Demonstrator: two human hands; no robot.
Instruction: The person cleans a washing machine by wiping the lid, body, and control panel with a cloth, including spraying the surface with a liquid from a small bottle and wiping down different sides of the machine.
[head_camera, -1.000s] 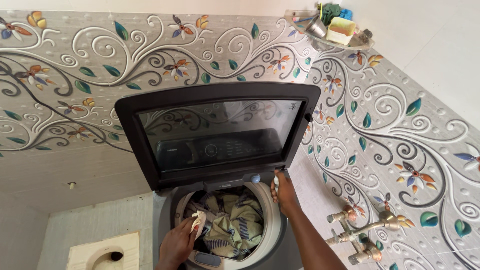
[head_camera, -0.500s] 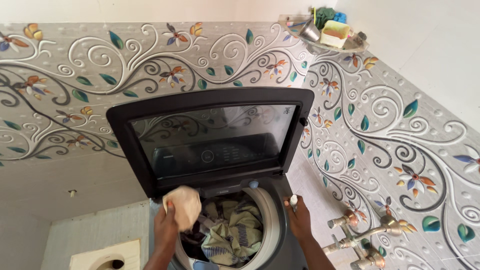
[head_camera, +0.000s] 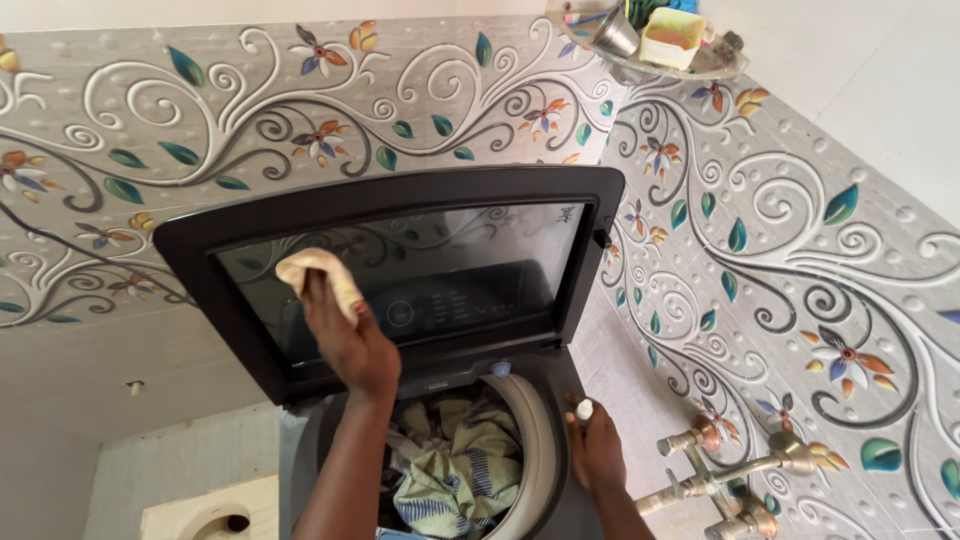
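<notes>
A top-loading washing machine stands below me with its dark glass lid raised upright. My left hand holds a pale yellow cloth pressed against the glass of the lid. My right hand rests on the machine's right top edge, with a small white object at the fingertips. Inside the drum lie crumpled clothes in green, white and yellow.
Tiled walls with a floral scroll pattern surround the machine. Brass taps stick out of the right wall near my right hand. A corner shelf above holds a steel cup, soap and other items. A beige fixture sits lower left.
My left hand has lifted the cloth out of the drum area and up onto the lid glass. My right hand has slid from the drum rim to the machine's right edge.
</notes>
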